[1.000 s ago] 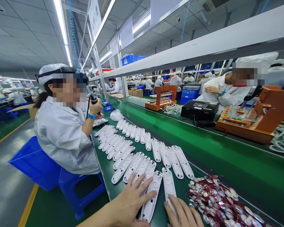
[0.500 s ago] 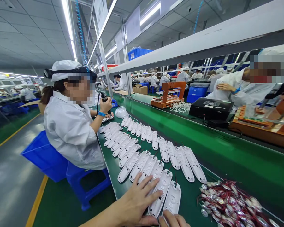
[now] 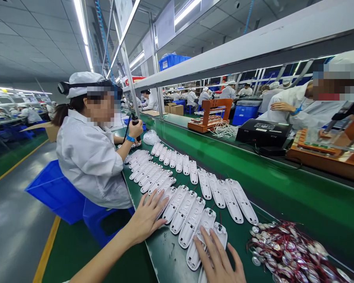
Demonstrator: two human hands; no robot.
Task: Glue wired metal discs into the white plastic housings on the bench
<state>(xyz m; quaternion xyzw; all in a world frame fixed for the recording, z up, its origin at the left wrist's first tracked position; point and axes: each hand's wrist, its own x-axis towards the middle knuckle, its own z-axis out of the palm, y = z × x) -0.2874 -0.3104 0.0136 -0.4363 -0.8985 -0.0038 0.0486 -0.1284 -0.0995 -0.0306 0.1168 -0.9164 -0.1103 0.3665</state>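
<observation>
Several long white plastic housings (image 3: 191, 196) lie in rows on the green work surface (image 3: 165, 251). My left hand (image 3: 147, 214) is stretched out with fingers spread, fingertips resting on the near-left housings. My right hand (image 3: 221, 259) lies flat with fingers apart on the nearest two housings (image 3: 208, 230) at the bottom edge. Neither hand grips anything. To the right sits a heap of small round metal parts with red wires (image 3: 286, 251).
A co-worker in a white coat (image 3: 91, 157) sits left on a blue stool (image 3: 103, 224), holding a black tool (image 3: 135, 122). A green conveyor (image 3: 253, 177) runs behind the housings, with orange fixtures (image 3: 209, 116) and a black box (image 3: 262, 133) beyond. More people work across it.
My left hand has slid left and farther out along the row of housings. My right hand has come up into view onto the nearest housings. The view has shifted slightly.
</observation>
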